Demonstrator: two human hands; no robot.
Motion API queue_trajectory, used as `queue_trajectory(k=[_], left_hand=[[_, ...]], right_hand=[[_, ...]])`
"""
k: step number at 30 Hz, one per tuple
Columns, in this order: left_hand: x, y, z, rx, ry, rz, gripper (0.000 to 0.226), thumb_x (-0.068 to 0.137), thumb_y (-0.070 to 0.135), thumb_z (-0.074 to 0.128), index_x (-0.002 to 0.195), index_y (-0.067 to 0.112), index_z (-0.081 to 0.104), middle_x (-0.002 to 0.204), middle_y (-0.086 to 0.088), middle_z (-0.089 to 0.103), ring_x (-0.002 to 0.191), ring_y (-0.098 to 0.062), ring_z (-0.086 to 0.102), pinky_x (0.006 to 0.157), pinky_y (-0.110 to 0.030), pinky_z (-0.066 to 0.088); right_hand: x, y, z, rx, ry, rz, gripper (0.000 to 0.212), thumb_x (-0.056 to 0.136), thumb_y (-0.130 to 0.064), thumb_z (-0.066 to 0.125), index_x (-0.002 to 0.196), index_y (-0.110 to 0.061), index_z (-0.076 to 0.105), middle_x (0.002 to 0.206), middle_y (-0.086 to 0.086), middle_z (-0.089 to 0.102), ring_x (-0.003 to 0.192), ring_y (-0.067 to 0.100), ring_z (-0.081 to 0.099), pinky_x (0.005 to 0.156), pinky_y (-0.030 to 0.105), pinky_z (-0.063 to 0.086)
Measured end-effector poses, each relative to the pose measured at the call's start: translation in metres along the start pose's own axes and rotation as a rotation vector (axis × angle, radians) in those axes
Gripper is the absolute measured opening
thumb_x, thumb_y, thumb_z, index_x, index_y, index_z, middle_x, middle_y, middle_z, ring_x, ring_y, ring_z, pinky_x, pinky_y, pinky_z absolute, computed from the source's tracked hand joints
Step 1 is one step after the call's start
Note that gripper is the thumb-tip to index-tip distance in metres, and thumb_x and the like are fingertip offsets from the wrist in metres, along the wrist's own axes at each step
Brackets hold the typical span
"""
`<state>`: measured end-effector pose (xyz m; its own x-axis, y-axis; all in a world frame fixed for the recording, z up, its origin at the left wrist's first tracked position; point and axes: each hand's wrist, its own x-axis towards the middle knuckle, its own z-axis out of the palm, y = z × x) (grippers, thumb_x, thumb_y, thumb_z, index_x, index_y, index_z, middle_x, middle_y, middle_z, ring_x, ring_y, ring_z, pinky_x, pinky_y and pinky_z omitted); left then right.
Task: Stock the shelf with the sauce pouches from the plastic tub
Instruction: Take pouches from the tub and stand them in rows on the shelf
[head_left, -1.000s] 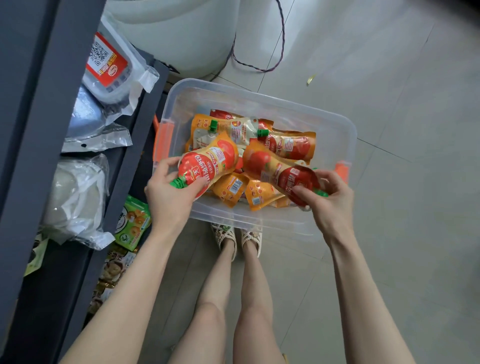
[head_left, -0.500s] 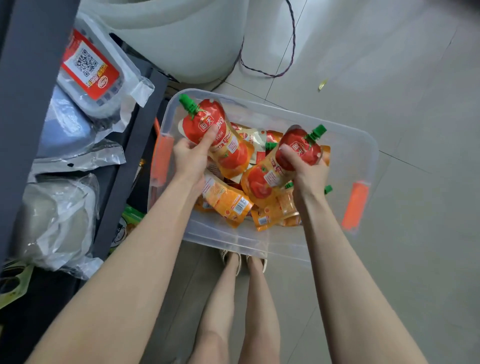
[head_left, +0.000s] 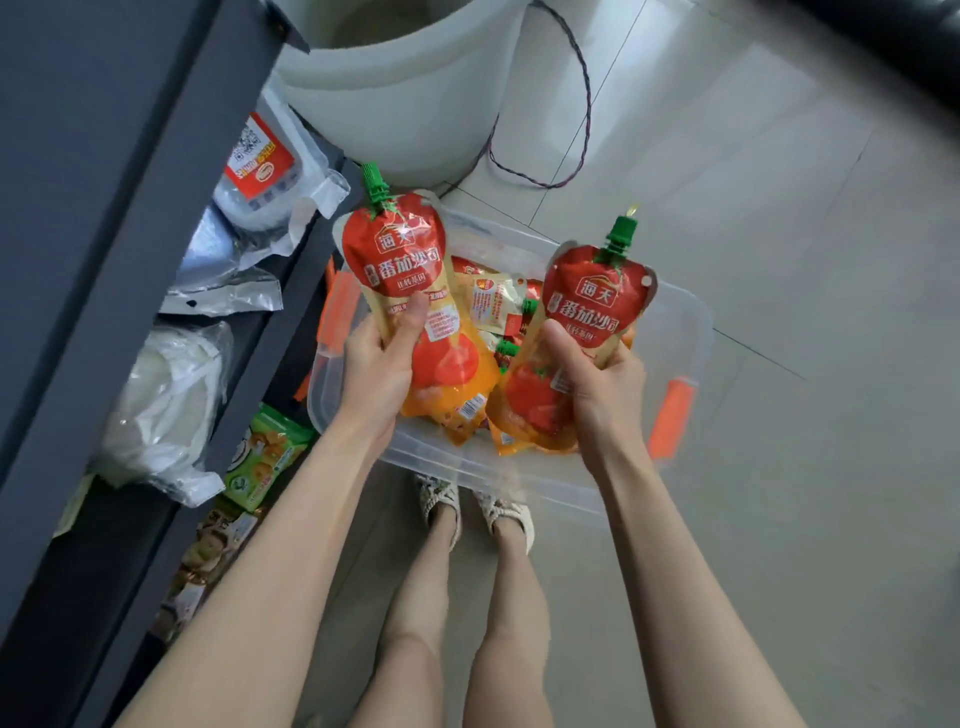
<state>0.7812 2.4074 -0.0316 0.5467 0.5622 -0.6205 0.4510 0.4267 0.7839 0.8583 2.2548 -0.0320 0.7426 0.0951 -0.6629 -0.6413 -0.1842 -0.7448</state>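
Sauce pouches (head_left: 496, 306) lie loose in the plastic tub (head_left: 467, 462), below and between the hands; two more are held above it, one per hand. Left hand (head_left: 382, 364): clenched round the middle of the left pouch (head_left: 410, 270), thumb laid up the printed front, fingers out of sight behind it. Right hand (head_left: 597, 384): grasping the right pouch (head_left: 592, 306) in the same manner, thumb on the front, fingers wrapped round the far edge. Both held pouches stand roughly upright, green spouts uppermost, red labels facing the camera; they sit close side by side, and contact between their lower edges cannot be told. Both forearms reach forward and converge slightly, the hands near level with each other.

The tub sits on the tiled floor (head_left: 779, 467); its orange latch (head_left: 670, 415) is just right of the right hand. The shelf (head_left: 104, 208) rises left of the left hand, dark grey, carrying clear plastic bags (head_left: 166, 405); a green packet (head_left: 265, 457) lies on a lower level. Beyond the hands: a white bucket (head_left: 405, 93) and a looped cable (head_left: 571, 156).
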Motion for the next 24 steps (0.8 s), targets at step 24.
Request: queue_trajectory(k=[24], left_hand=[[-0.465, 0.086, -0.153, -0.309, 0.918, 0.391, 0.023, 0.075, 0.046, 0.057, 0.088, 0.027, 0.061, 0.080, 0.014, 0.072, 0.077, -0.004, 0.069, 0.063, -0.019, 0.053]], right_hand=[[-0.406, -0.134, 0.058, -0.496, -1.167, -0.373, 0.020, 0.085, -0.030, 0.066, 0.097, -0.015, 0.063, 0.084, 0.002, 0.070, 0.079, 0.016, 0.070, 0.066, 0.022, 0.056]])
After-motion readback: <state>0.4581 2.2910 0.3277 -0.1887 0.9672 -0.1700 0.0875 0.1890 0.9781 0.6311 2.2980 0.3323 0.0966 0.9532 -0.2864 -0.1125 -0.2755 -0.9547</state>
